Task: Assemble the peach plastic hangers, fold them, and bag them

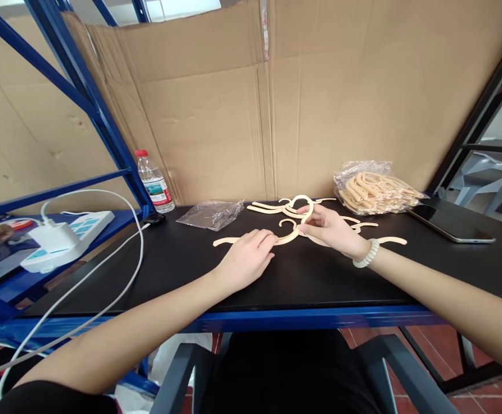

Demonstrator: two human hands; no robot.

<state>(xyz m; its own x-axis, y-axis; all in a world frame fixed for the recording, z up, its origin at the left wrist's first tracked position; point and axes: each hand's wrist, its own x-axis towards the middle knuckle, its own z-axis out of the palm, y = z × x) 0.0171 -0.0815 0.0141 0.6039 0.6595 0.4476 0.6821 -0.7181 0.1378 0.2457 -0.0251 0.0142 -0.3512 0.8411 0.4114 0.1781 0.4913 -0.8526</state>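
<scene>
The left hand (251, 256) is resting over the black tabletop (168, 264), its fingers curled and touching the cream hanger (288, 237); whether they are gripping it cannot be told. The right hand (326, 227) is pinching the hanger at its hook, thumb and fingers nearly closed. The hanger is sitting between both hands; light, even pressure should be steadying it without flexing the hook. Beyond it, loose hangers (268, 211) are lying; farther right, a clear bag of hangers (375, 192) is sitting.
</scene>
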